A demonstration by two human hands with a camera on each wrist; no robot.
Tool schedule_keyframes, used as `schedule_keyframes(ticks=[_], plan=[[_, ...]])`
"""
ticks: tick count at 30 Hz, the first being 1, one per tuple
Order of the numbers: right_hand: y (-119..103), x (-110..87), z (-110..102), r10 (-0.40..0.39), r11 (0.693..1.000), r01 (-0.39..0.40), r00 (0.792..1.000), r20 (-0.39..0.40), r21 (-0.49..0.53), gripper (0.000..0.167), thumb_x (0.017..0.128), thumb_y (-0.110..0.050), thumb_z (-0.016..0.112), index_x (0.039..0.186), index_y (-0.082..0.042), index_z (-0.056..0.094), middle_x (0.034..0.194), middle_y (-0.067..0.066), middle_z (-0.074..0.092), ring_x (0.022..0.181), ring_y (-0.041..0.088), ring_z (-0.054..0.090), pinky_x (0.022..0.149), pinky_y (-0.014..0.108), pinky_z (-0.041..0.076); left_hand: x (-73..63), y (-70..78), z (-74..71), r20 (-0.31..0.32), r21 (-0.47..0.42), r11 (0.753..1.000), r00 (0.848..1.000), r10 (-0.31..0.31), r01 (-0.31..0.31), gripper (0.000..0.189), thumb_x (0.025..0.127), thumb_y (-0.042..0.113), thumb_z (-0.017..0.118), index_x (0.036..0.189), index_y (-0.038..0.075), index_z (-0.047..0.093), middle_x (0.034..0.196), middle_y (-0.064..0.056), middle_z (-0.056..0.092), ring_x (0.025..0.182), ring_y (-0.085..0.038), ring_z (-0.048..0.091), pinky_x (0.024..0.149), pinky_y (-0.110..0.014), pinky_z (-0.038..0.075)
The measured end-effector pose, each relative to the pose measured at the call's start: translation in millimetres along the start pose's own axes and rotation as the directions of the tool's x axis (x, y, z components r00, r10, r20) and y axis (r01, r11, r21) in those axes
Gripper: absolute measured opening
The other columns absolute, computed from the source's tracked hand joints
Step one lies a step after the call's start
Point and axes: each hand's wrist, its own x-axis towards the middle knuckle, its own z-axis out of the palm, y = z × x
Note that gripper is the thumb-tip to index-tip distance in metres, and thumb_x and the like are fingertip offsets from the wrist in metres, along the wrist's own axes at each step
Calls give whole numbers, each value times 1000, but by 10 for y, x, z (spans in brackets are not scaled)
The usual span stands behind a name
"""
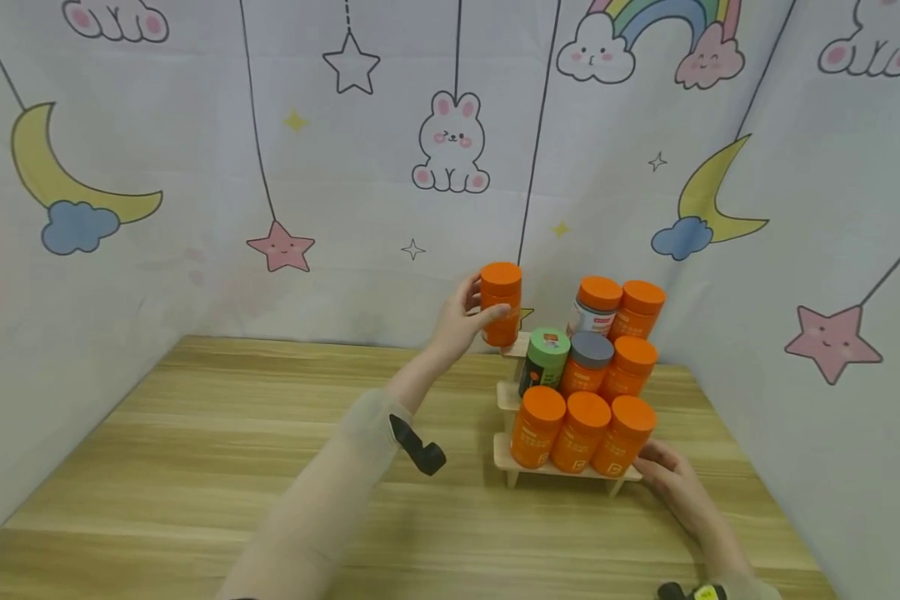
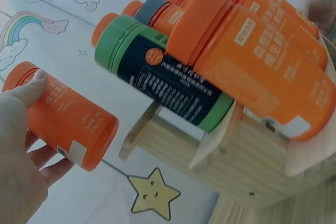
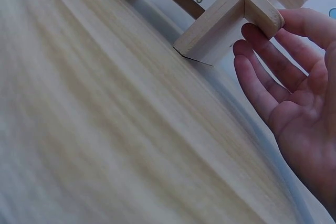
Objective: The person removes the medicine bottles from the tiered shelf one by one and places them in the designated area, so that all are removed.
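My left hand (image 1: 456,327) grips an orange supplement bottle (image 1: 501,307) with thumb and fingers around its sides. It is upright beside the left end of the top tier, and the left wrist view shows a gap between bottle and board. The three-tier wooden rack (image 1: 504,450) holds orange bottles (image 1: 587,433) in a front row of three. Behind them stand a green-lidded dark jar (image 1: 544,367), a grey-lidded orange bottle (image 1: 587,365) and another orange one. My right hand (image 1: 671,483) pinches the right end of the lowest board (image 3: 265,14), some fingers beneath it.
On the top tier a white-labelled jar (image 1: 592,310) with an orange cap stands next to an orange bottle (image 1: 637,308). The rack is on a wood-grain table (image 1: 270,433). Behind and at the right hangs a white cloth (image 1: 367,208) printed with rabbits, stars and moons.
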Motion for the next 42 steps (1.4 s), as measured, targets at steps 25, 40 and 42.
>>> schedule_keyframes(ticks=[25, 40, 42], plan=[[17, -40, -17, 5, 1000, -5, 1000, -13, -4, 45, 99, 4, 40, 114, -31, 65, 113, -17, 66, 105, -3, 59, 86, 13, 47, -604, -787, -197, -29, -44, 985, 985, -169, 168, 71, 86, 10, 75, 147, 5, 39, 142, -18, 52, 130, -35, 50, 109, -51, 41], [3, -9, 10, 49, 998, -50, 997, -52, -25, 41, 99, 0, 44, 111, -32, 66, 110, -19, 66, 103, -4, 58, 82, 16, 47, -763, -1003, -35, -34, -46, 977, 977, -210, 208, 67, 83, 3, 76, 142, -1, 43, 137, -25, 54, 123, -40, 54, 104, -52, 45], [5, -11, 10, 49, 998, -50, 998, -51, -23, 42, 99, 0, 43, 111, -32, 66, 110, -19, 66, 103, -4, 58, 82, 16, 47, -779, -1022, -17, -30, -51, 977, 977, -210, 208, 67, 83, 3, 76, 142, -1, 43, 136, -24, 54, 123, -40, 54, 105, -52, 45]])
